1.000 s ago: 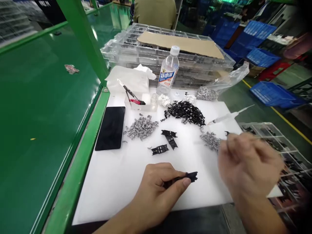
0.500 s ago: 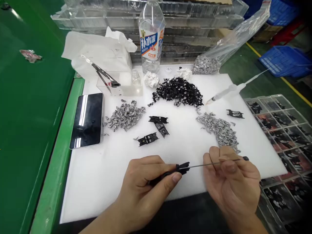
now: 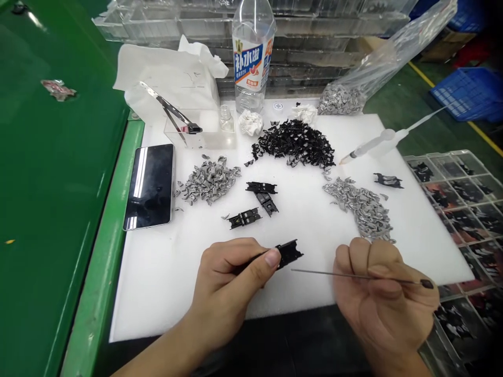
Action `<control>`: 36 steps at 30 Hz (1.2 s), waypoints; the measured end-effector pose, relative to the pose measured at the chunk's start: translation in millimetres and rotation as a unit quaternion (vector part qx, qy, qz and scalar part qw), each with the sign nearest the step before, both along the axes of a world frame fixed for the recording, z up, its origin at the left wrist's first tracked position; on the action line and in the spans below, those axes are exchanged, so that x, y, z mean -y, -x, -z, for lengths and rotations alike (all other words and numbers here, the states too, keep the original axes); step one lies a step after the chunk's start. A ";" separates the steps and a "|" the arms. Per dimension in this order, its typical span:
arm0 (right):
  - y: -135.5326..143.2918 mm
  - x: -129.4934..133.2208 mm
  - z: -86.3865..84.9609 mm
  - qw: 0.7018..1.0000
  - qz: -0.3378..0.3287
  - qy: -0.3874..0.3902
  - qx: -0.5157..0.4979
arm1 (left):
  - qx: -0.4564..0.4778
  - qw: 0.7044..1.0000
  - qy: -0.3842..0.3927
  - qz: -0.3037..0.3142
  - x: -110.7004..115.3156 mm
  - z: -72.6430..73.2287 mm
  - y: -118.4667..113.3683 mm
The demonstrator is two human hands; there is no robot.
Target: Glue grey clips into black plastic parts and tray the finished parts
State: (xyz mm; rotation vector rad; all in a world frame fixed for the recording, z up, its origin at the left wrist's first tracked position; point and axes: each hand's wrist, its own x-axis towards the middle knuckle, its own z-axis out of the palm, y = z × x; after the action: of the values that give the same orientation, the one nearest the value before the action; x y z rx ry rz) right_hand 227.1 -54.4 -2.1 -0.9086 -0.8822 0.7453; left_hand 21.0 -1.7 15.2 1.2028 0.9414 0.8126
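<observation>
Near the front of the white foam board (image 3: 165,293), my left hand (image 3: 231,288) pinches a small black plastic part (image 3: 290,253) between thumb and fingers; its notched end sticks out to the right. My right hand (image 3: 383,293) is closed on a thin metal rod (image 3: 330,273) with a dark blob at its right end. The rod's left tip lies just below and apart from the black part. Beyond my hands lie several similar black parts (image 3: 244,218). Grey pieces are heaped at left (image 3: 210,180) and right (image 3: 369,209), with a pile of small black pieces (image 3: 296,144) between.
A phone (image 3: 150,187) lies at the left. Behind stand a bottle (image 3: 253,57), tweezers (image 3: 168,107) on a clear box (image 3: 200,137), and stacked clear trays (image 3: 314,52). A syringe (image 3: 371,144) and a bag of grey pieces (image 3: 341,99) are at the right, above divided trays (image 3: 451,209).
The rod's tip has come away from the black part as my right hand moved right and down. My left hand has turned the black part so its broad face shows. The view has shifted slightly.
</observation>
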 end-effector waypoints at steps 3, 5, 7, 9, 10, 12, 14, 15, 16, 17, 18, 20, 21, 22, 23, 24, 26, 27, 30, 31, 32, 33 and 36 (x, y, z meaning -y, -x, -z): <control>1.8 -0.1 0.6 1.000 -0.011 -0.013 0.020 | -0.002 1.000 -0.002 0.001 0.9 -0.1 -0.1; 1.9 -0.6 2.1 0.999 -0.013 -0.014 0.033 | -0.007 1.000 -0.006 0.004 1.4 -0.3 -0.1; 2.3 -0.4 4.3 0.999 -0.009 -0.001 0.042 | -0.009 1.000 -0.014 0.005 1.4 -0.6 -0.3; 3.3 1.0 5.5 0.999 0.005 0.018 0.039 | -0.008 1.000 -0.020 0.005 1.1 -0.8 -0.5; 3.6 2.2 4.8 0.999 0.013 0.027 0.035 | -0.007 1.000 -0.022 0.006 1.0 -0.9 -0.5; 3.0 3.9 -0.9 0.998 0.033 0.041 0.020 | -0.003 1.000 -0.025 0.004 0.8 -0.7 -0.5; 0.1 1.4 -13.9 0.997 0.051 0.065 0.003 | -0.001 0.999 -0.032 0.004 0.8 -0.3 -0.4; -1.9 -3.3 -22.8 0.996 0.060 0.071 0.005 | -0.002 0.999 -0.039 0.007 1.0 0.1 -0.5; -3.9 -11.5 -32.6 0.995 0.070 0.066 0.022 | -0.005 0.999 -0.048 0.012 1.2 0.5 -0.6; -5.5 -23.9 -42.8 0.994 0.078 0.053 0.061 | -0.010 0.998 -0.061 0.016 1.4 1.1 -0.9; -6.3 -40.8 -52.7 0.989 0.082 0.025 0.118 | -0.016 0.997 -0.078 0.019 1.7 1.6 -1.3; -4.2 -87.5 -68.8 0.964 0.075 -0.028 0.255 | -0.025 0.993 -0.114 0.014 2.4 2.7 -2.3; -1.3 -115.6 -74.1 0.948 0.053 -0.072 0.306 | -0.027 0.991 -0.129 0.010 2.9 3.2 -2.8; 2.9 -145.1 -77.2 0.942 0.024 -0.073 0.325 | -0.028 0.990 -0.141 0.007 3.5 3.7 -3.2; 7.9 -174.1 -78.1 0.948 0.002 -0.081 0.307 | -0.028 0.988 -0.150 0.006 4.2 4.2 -3.6; 13.7 -201.0 -76.9 0.955 -0.008 -0.078 0.286 | -0.028 0.987 -0.156 0.005 5.0 4.8 -3.9; 25.8 -243.2 -69.9 0.955 -0.018 -0.068 0.287 | -0.029 0.985 -0.168 0.003 6.7 6.3 -4.4; 31.6 -256.9 -65.2 0.954 -0.020 -0.065 0.293 | -0.029 0.985 -0.172 0.003 7.4 7.3 -4.5; 44.2 -270.9 -53.0 0.940 -0.037 -0.063 0.334 | -0.022 0.984 -0.176 -0.001 8.8 10.5 -5.3; 46.2 -269.3 -51.0 0.935 -0.041 -0.065 0.346 | -0.018 0.984 -0.177 -0.003 9.0 11.4 -5.6; 47.1 -266.4 -50.2 0.932 -0.040 -0.069 0.354 | -0.015 0.984 -0.179 -0.005 9.1 12.2 -6.1; 47.0 -263.4 -50.6 0.931 -0.031 -0.075 0.356 | -0.012 0.983 -0.183 -0.008 9.1 12.9 -6.5; 44.3 -260.9 -53.7 0.933 0.016 -0.087 0.348 | -0.010 0.980 -0.199 -0.012 8.9 14.1 -7.7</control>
State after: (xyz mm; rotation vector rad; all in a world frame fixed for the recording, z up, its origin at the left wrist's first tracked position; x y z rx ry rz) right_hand 182.8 206.5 51.6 -1.0381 -1.5277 0.2927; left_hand 28.7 -10.6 1.1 1.5480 0.8337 1.0419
